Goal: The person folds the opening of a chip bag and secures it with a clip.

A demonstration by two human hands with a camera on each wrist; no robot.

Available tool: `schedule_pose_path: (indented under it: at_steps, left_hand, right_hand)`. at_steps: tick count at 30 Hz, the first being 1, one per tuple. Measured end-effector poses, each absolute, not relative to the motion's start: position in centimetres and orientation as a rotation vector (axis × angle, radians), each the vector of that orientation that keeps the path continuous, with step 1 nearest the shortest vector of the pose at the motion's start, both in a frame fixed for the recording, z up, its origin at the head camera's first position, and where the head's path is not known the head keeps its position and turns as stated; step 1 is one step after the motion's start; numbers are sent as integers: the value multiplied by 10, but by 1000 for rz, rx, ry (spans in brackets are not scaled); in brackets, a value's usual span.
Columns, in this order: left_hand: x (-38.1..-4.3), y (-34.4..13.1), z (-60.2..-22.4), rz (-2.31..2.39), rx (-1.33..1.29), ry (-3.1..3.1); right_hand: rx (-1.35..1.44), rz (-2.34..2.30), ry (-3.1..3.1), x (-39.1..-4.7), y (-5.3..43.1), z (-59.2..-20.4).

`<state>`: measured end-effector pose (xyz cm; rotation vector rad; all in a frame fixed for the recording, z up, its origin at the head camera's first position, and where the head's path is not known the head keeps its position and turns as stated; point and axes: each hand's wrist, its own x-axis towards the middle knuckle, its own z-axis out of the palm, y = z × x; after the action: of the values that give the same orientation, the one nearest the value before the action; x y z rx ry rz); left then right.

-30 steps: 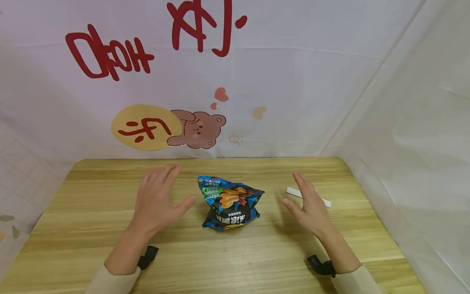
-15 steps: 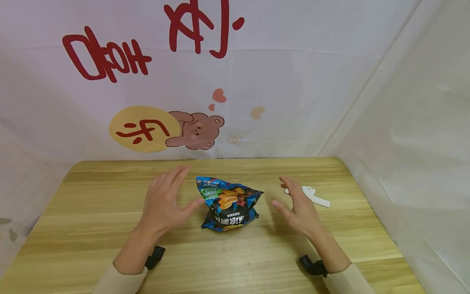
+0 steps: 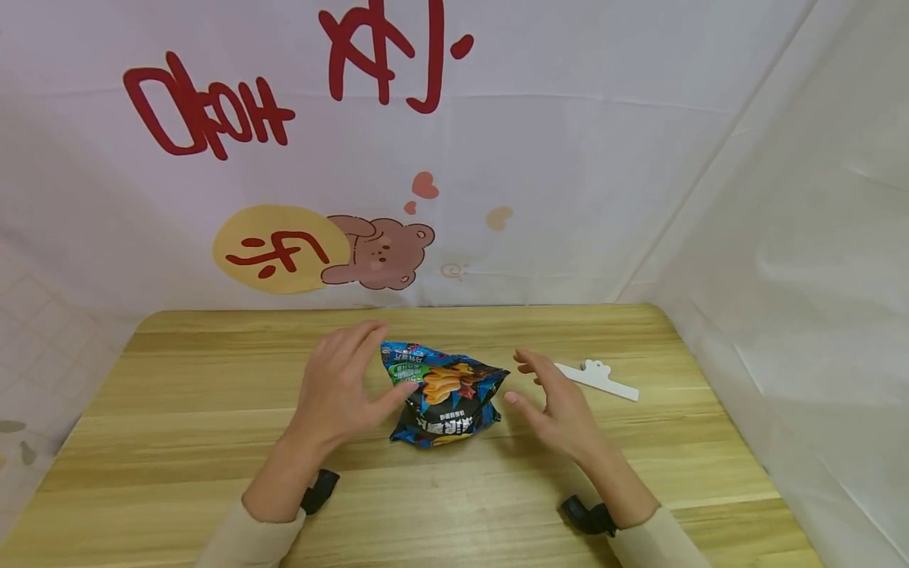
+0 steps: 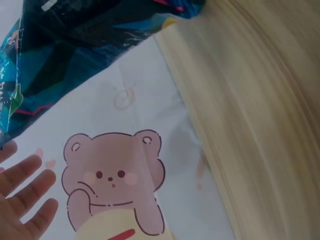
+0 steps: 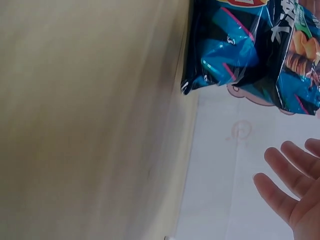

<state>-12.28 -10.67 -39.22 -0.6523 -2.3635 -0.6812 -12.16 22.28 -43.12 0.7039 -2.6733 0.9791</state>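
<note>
A blue and black snack bag with chips pictured on it stands in the middle of the wooden table. My left hand is at its left side, thumb overlapping the bag's edge in the head view; whether it touches cannot be told. On the other side, my right hand is a small gap away from the bag, fingers loosely bent and holding nothing. The left wrist view shows the bag above spread fingers. In the right wrist view, straight fingers lie apart from the bag.
A white bar with a scalloped tab lies behind and right of my right hand, its left end partly hidden. Behind the table hangs a white cloth printed with a bear and red characters. Another white cloth borders the right side.
Both hands have moved inward toward the bag, the left one rightward and the right one leftward. More of the white bar has come into sight. The bag stays in place.
</note>
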Motion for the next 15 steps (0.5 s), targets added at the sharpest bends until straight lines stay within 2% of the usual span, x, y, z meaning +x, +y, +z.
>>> schedule_pose_path:
  at_steps: [15]
  left_hand:
    - [-129,-88,-388,-673,-695,-2281]
  right_hand:
    - [715,989,-2639,-122,206,-431]
